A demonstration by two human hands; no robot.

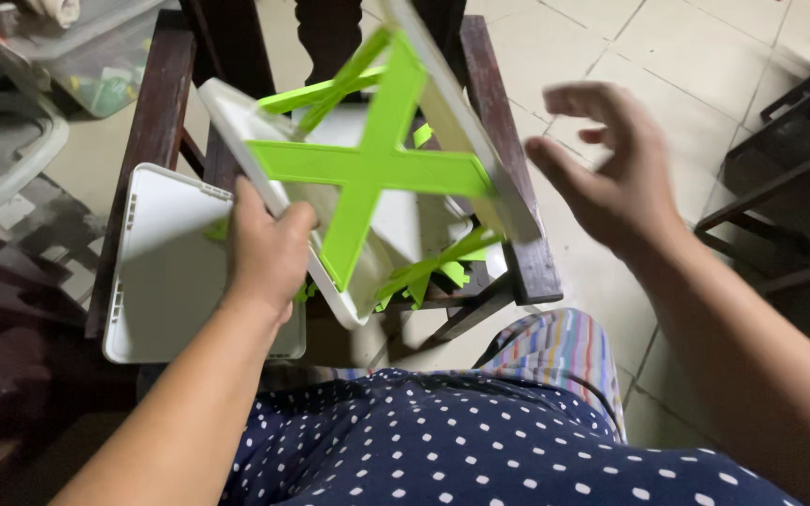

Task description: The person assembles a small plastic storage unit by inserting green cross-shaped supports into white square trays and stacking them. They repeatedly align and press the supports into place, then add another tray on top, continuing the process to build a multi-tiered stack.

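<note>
The left hand (269, 248) gripped the white plastic frame with its smooth lime-green cross brace (377, 164); right of it, the right hand (611, 164) hovered open, empty.

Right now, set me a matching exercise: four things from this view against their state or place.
1. left hand
2. right hand
3. white plastic frame with green X-shaped brace
4. flat white plastic panel

a. open, touching nothing
b. lying on the dark wooden chair
c. tilted, held up
d. gripping the frame's edge

Pairs: 1-d, 2-a, 3-c, 4-b
</note>
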